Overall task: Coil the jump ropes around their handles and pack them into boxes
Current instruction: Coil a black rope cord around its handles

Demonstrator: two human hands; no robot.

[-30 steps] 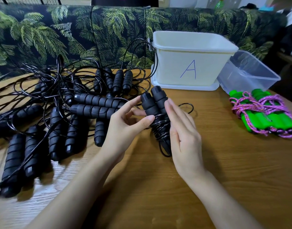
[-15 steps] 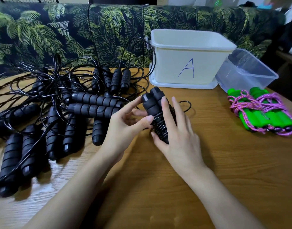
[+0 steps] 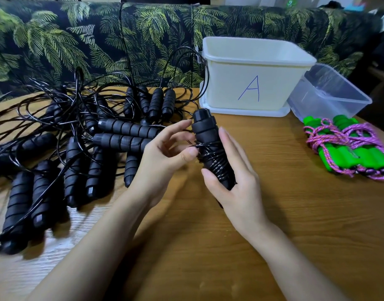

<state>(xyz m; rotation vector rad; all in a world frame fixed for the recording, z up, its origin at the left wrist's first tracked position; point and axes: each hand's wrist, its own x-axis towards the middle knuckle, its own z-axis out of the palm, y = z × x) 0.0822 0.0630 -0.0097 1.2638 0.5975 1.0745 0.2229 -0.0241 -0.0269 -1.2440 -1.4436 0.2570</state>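
Right hand (image 3: 236, 187) is gripping the black jump rope bundle (image 3: 205, 135), both handles pressed together: thumb wrapping across the front low down, the fingers lying along the bundle's right side. The bundle is standing roughly upright, tilted slightly left, lifted off the table (image 3: 295, 224) mid-frame, in front of the white box marked A (image 3: 252, 83). Black cord (image 3: 212, 159) is sitting coiled around the handles' middle section, with the end caps sticking out above the wraps. Left hand (image 3: 165, 161) is touching the coil's left edge with the thumb tip, fingers loosely curved, index reaching near the caps. I cannot tell whether it is pinching a strand or just pressing. The pile of uncoiled black ropes (image 3: 78, 137) is lying tangled across the table's left half. The clear box (image 3: 330, 94) is sitting just beside the white one, on its right. Green-handled ropes (image 3: 349, 148) with pink cord wound on are lying in front of the clear box, well apart from the hands. A leaf-print sofa (image 3: 100, 40) is running behind the table.
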